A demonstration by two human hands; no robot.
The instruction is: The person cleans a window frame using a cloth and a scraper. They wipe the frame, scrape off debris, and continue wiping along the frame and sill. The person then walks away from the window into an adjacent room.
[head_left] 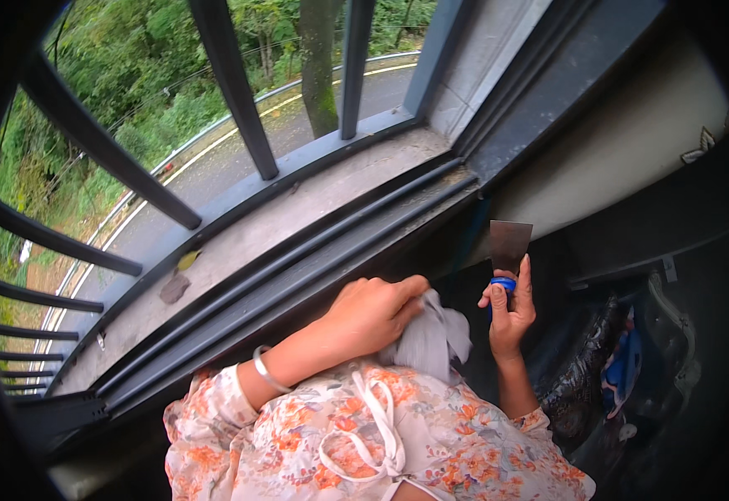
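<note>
My left hand grips a light grey cloth, which hangs bunched in front of my chest. A metal bangle circles that wrist. On the right, my right hand holds a putty knife by its blue handle, with the wide, thin metal blade pointing up. Part of the handle is hidden behind my fingers. Both hands are on the near side of a dark metal window track, apart from it. Dirt lies along the track's far right end.
Beyond the track runs a stone sill with dry leaves on it. Dark metal bars stand along its outer edge. A window frame rises at the right. Dark, shiny items lie at lower right, too dim to name.
</note>
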